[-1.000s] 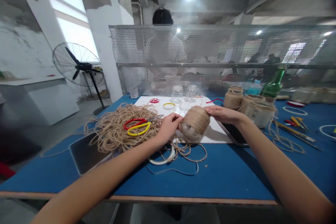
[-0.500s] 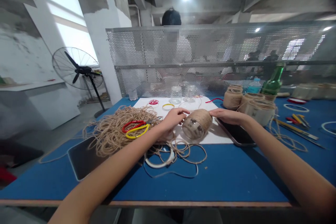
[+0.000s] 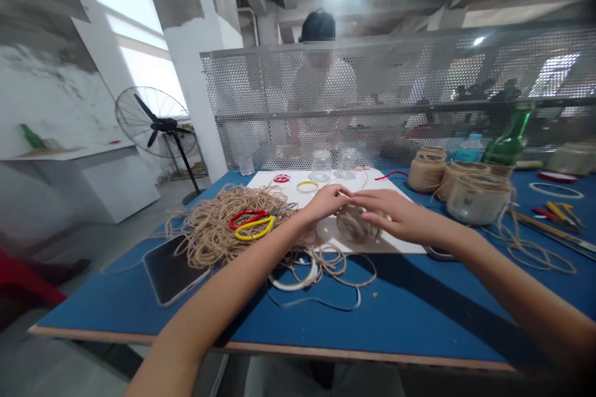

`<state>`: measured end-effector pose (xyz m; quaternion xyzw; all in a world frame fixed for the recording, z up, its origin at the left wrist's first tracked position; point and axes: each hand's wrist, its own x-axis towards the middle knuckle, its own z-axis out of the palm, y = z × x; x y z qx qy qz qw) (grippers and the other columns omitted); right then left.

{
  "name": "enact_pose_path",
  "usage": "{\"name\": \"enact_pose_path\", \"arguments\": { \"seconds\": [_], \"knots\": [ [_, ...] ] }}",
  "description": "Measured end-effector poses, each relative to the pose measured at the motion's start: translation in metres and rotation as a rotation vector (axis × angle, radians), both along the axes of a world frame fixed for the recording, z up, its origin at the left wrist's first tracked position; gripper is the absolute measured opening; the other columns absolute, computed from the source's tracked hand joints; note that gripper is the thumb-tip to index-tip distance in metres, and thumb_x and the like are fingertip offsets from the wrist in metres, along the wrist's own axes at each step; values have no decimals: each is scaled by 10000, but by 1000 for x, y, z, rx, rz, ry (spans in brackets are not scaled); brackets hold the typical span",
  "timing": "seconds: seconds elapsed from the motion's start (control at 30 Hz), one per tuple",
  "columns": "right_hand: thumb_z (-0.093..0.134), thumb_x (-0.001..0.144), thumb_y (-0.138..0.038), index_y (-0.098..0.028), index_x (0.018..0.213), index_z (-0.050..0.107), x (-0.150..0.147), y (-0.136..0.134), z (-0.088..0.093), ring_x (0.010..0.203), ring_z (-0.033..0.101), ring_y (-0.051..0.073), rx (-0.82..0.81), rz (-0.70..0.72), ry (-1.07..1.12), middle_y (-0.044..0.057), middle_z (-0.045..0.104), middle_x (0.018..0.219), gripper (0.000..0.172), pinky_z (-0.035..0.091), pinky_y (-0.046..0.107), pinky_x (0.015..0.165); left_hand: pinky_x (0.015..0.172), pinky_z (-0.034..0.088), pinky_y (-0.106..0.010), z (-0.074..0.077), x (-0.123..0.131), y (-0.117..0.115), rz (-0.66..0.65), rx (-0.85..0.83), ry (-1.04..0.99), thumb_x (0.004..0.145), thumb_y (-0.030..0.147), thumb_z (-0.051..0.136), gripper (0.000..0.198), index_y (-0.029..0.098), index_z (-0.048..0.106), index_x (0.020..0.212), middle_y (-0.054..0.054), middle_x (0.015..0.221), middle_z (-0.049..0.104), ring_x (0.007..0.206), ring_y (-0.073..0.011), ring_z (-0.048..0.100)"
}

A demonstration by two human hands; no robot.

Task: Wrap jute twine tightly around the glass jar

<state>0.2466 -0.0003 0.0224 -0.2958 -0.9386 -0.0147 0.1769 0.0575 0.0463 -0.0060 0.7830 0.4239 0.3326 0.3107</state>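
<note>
**Desk:** Where's the jar?

**Photographer:** A twine-wrapped glass jar point(image 3: 357, 226) lies on its side on a white sheet point(image 3: 400, 240), its bare glass end facing the wearer, beneath both hands at a blue-topped worktable point(image 3: 139, 316).

**Desk:** And the hands?

**Photographer:** Open, neither clenched nor visibly grasping. The left hand point(image 3: 326, 201) is extended over the jar's far side, and the right hand point(image 3: 395, 213) reaches across its top with the fingers stretched out. (Whether either one touches the twine, I can't tell from this angle.)

**Desk:** What's nearby?

**Photographer:** Left of the sheet, a heap of loose jute twine point(image 3: 223, 232) carries red-and-yellow-handled scissors point(image 3: 249, 224). A dark tablet point(image 3: 174, 270) sits beside the heap, and a white ring point(image 3: 295, 280) lies tangled in twine near the left forearm.

**Desk:** Farther back?

**Photographer:** Two unwrapped glass jars point(image 3: 321, 165) stand at the sheet's far edge. Three more wrapped jars point(image 3: 477, 200) and a green bottle point(image 3: 510, 136) sit to the right. Beyond the perforated metal screen point(image 3: 395, 68), a person point(image 3: 321, 77) is seated.
</note>
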Motion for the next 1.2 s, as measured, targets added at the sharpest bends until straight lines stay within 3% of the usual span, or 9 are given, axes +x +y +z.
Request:
{"name": "enact_pose_path", "arguments": {
  "seconds": [0.27, 0.43, 0.53, 0.6, 0.67, 0.77, 0.87, 1.03, 1.2],
  "knots": [
    [351, 880, -354, -174, 1224, 499, -8, 5, -19, 1149, 463, 222, 20, -16, 44, 112, 522, 1241, 416, 380, 415, 968, 642, 450, -246, 9, -27, -18, 39, 109, 141, 784, 229, 447, 278, 151, 575, 1018, -29, 757, 599, 663, -129, 542],
    [365, 868, -370, -186, 1204, 519, -8, 1, -21, 1148, 464, 240, 7, -36, 57, 114, 526, 1231, 412, 380, 437, 967, 900, 373, -366, 42, -131, -54, 280, 361, 670, 822, 370, 405, 366, 199, 530, 1121, -84, 1111, 559, 1009, -233, 508],
    [379, 859, -381, -213, 1209, 511, -7, 0, -23, 1162, 450, 250, 19, -29, 82, 104, 514, 1248, 411, 371, 459, 972, 988, 295, -408, 46, -207, -69, 318, 163, 908, 679, 382, 559, 660, 234, 375, 1295, -100, 1364, 336, 1239, -314, 304],
    [381, 855, -387, -220, 1210, 510, -7, 1, -24, 1163, 451, 255, 13, -22, 94, 102, 515, 1249, 413, 373, 466, 969, 996, 287, -421, 37, -244, -73, 310, -50, 968, 601, 342, 604, 880, 256, 201, 1379, -95, 1444, 177, 1301, -334, 166],
    [381, 854, -390, -206, 1205, 517, -8, 1, -24, 1162, 454, 257, 6, -21, 91, 108, 518, 1245, 419, 379, 459, 969, 992, 302, -403, 22, -264, -73, 283, -181, 971, 571, 339, 614, 957, 228, 143, 1396, -107, 1448, 165, 1295, -334, 194],
    [390, 850, -389, -177, 1199, 525, -9, 2, -24, 1165, 452, 262, 7, -23, 84, 121, 512, 1251, 430, 382, 447, 972, 992, 313, -318, 4, -271, -66, 257, -170, 931, 594, 270, 545, 839, 193, 237, 1371, -89, 1419, 267, 1249, -276, 321],
    [396, 847, -388, -193, 1204, 521, -8, 2, -25, 1171, 447, 265, 4, -31, 95, 108, 506, 1261, 425, 381, 455, 972, 896, 391, -300, 5, -265, -56, 323, -99, 941, 612, 215, 470, 634, 197, 433, 1244, -80, 1284, 465, 1110, -258, 472],
    [397, 848, -386, -202, 1209, 514, -6, 4, -27, 1174, 445, 258, -6, -34, 108, 102, 508, 1258, 422, 377, 456, 977, 650, 415, -226, 41, -244, -42, 283, -1, 935, 639, 157, 397, 331, 221, 593, 898, -12, 871, 630, 778, -191, 573],
    [399, 847, -396, -239, 1228, 493, -5, 4, -28, 1183, 434, 261, -31, -40, 131, 82, 506, 1263, 423, 367, 475, 982, 695, 379, -235, 78, -210, -26, 235, 296, 1025, 641, 124, 406, 337, 214, 599, 902, -28, 888, 611, 808, -194, 539]
  ]
}}
